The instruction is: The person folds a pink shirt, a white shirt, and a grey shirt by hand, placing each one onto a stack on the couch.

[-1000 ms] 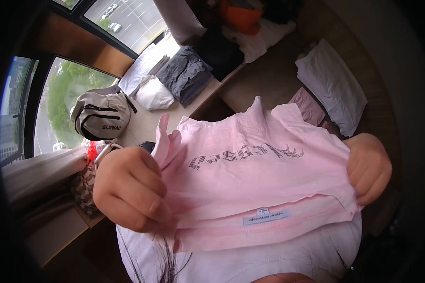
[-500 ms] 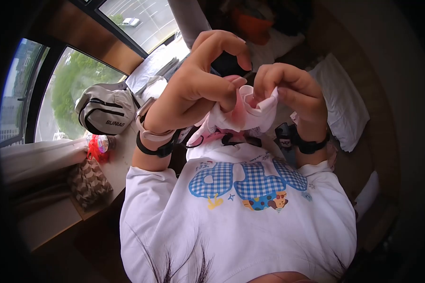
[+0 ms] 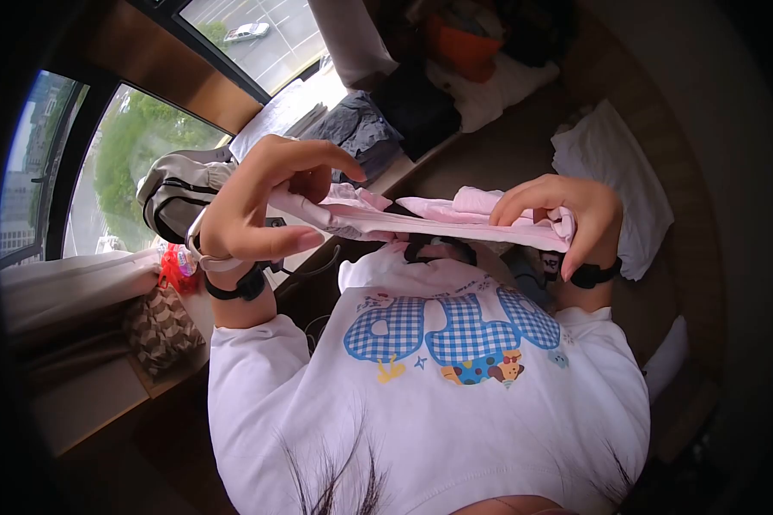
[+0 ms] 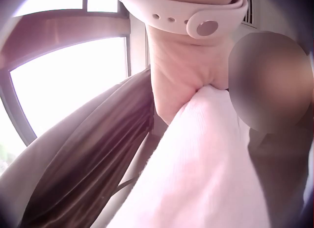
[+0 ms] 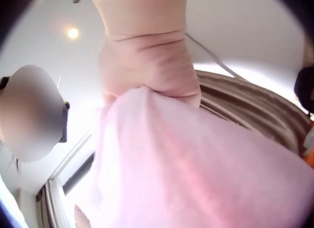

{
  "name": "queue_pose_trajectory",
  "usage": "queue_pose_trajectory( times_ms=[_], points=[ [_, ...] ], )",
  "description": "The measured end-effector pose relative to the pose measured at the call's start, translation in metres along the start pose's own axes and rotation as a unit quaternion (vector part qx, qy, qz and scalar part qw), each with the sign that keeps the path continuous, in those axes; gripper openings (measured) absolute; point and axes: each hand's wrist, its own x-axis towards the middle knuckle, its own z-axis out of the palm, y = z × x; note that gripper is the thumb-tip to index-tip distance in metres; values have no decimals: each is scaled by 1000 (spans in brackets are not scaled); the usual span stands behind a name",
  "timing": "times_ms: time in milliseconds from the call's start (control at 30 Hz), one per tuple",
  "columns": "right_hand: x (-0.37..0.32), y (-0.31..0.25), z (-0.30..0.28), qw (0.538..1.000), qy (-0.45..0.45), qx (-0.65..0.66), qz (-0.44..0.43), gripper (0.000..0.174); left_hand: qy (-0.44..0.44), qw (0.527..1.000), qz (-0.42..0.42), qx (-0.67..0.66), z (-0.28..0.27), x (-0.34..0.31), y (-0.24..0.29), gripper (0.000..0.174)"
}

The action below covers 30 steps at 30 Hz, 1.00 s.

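A pink T-shirt (image 3: 455, 228), folded into a flat band with loose folds on top, stretches between both hands in front of the chest. My left hand (image 3: 262, 202) grips its left end, the index finger arched above and the thumb pointing inward below. At the other end, my right hand (image 3: 575, 210) holds the cloth between fingers on top and the thumb underneath. In the left wrist view the pink cloth (image 4: 196, 164) hangs from the palm, and the fingertips are hidden. The right wrist view shows the shirt (image 5: 186, 164) spreading down from the right palm.
A backpack (image 3: 176, 193) stands by the window at left, near a red plastic bag (image 3: 179, 270) and a patterned box (image 3: 163, 330). Dark folded clothes (image 3: 356, 129) lie on the ledge ahead. White cloth (image 3: 618, 189) lies at right.
The T-shirt was spread with its printed front and neck label showing, then bunched between raised hands close together. Now the hands are lower and farther apart, pulling it into a band.
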Motion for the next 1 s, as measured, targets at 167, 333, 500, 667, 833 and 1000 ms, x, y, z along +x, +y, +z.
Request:
queue_pose_trajectory(
  times_ms=[167,333,500,667,833,1000],
  points=[
    [21,12,3,957,-254,49,-133,44,-95,995,30,25,-5,8,-14,39],
    [64,13,27,914,-332,157,-173,29,-44,993,93,61,28,37,-18,11],
    [70,14,35,963,-184,174,-96,27,16,983,180,9,58,66,-30,14],
    [43,-1,46,961,178,212,-7,26,53,971,211,-101,71,74,-43,30],
    [34,15,42,943,249,214,-61,26,88,954,217,-186,84,83,-46,19],
    [22,0,39,960,252,120,13,16,91,966,216,-112,85,90,-45,16]
  ],
)
